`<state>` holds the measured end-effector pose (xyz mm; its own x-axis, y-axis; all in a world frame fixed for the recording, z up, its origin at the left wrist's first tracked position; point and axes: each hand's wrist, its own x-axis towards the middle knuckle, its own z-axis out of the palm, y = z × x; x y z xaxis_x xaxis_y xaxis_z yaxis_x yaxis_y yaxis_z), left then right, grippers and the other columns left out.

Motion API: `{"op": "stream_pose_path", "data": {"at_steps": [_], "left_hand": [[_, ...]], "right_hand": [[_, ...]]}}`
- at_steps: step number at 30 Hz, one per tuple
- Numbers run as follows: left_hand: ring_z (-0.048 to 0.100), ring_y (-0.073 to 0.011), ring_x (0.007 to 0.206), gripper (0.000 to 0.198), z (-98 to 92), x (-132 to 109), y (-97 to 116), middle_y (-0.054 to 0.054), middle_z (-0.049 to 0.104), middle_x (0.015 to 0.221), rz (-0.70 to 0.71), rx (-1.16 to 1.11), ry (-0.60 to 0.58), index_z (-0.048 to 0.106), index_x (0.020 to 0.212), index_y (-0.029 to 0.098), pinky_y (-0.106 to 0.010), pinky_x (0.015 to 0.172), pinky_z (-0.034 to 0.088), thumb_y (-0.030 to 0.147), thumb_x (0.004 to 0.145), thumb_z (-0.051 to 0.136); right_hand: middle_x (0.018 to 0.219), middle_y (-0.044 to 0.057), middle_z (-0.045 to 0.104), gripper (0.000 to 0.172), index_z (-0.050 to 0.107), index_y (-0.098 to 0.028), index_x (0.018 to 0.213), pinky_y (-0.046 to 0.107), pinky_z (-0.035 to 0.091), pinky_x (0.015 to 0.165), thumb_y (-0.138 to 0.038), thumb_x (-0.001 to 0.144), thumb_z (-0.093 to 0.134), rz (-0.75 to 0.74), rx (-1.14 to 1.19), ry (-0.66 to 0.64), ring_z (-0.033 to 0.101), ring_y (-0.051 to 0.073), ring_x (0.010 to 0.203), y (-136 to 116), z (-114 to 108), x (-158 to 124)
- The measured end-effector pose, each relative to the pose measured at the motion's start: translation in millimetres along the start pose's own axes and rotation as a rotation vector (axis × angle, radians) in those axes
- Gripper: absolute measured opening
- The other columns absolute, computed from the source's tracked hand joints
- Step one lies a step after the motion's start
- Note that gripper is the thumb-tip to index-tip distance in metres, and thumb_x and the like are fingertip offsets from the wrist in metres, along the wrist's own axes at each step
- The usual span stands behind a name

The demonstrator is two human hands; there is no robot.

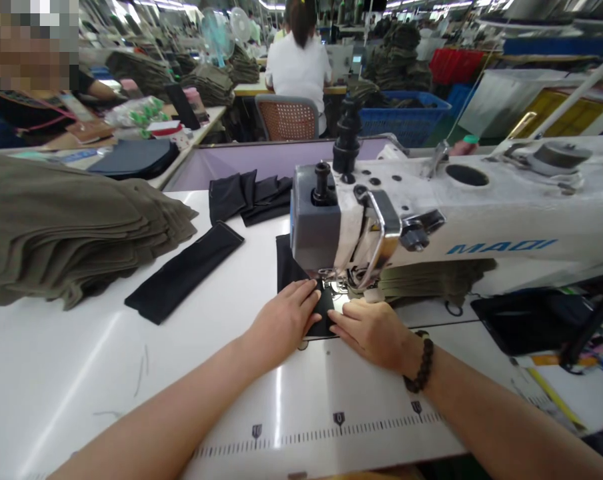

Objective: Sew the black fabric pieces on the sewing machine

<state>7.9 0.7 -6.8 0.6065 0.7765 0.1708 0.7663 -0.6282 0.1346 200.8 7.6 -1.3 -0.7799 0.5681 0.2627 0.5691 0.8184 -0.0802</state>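
A narrow black fabric piece (323, 319) lies under the needle area of a white sewing machine (481, 207). My left hand (286, 317) rests flat on its left side, fingers stretched toward the presser foot. On the right edge, close to the needle plate, my right hand (374, 330) has its fingers bent together with the tips at the cloth; a dark bead bracelet (422, 363) circles that wrist. To the left lies another black fabric strip (185, 272). Several folded black pieces (246, 195) sit behind the machine head. The needle tip is hard to make out.
A tall stack of olive cloth pieces (71, 227) occupies the left of the table. More olive cloth (426, 280) lies beneath the machine arm. At right is a black tablet-like object (521, 320). Ahead, a person in white (299, 67) sits before a blue basket (401, 123).
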Motion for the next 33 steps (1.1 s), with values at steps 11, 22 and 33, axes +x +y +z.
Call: {"op": "stream_pose_path", "data": {"at_steps": [11, 22, 33], "left_hand": [[0.051, -0.0245, 0.099, 0.020, -2.7, 6, -9, -0.012, 0.056, 0.100, -0.012, -0.074, 0.029, 0.056, 0.095, 0.011, -0.040, 0.083, 0.047, 0.024, 0.087, 0.042], [0.052, -0.0243, 0.094, 0.022, -3.1, 8, -12, -0.011, 0.055, 0.095, 0.027, -0.086, 0.048, 0.053, 0.100, 0.010, -0.037, 0.081, 0.047, 0.023, 0.088, 0.041], [0.052, -0.0245, 0.097, 0.024, -1.4, 7, -16, -0.012, 0.057, 0.100, 0.068, -0.064, 0.053, 0.054, 0.103, 0.009, -0.040, 0.085, 0.045, 0.022, 0.088, 0.041]], "right_hand": [[0.070, 0.003, 0.061, 0.017, 0.061, -0.015, 0.093, 0.026, 0.036, 0.061, -0.024, 0.085, 0.050, 0.093, 0.052, -0.044, 0.056, 0.015, 0.067, 1, 5, 3], [0.072, 0.003, 0.062, 0.017, 0.062, -0.015, 0.093, 0.025, 0.038, 0.061, -0.024, 0.084, 0.050, 0.108, 0.092, -0.063, 0.058, 0.015, 0.068, 1, 1, 4], [0.070, 0.003, 0.061, 0.020, 0.062, -0.014, 0.097, 0.025, 0.037, 0.060, -0.025, 0.084, 0.050, 0.122, 0.109, -0.080, 0.056, 0.015, 0.065, 3, 2, 4]]}}
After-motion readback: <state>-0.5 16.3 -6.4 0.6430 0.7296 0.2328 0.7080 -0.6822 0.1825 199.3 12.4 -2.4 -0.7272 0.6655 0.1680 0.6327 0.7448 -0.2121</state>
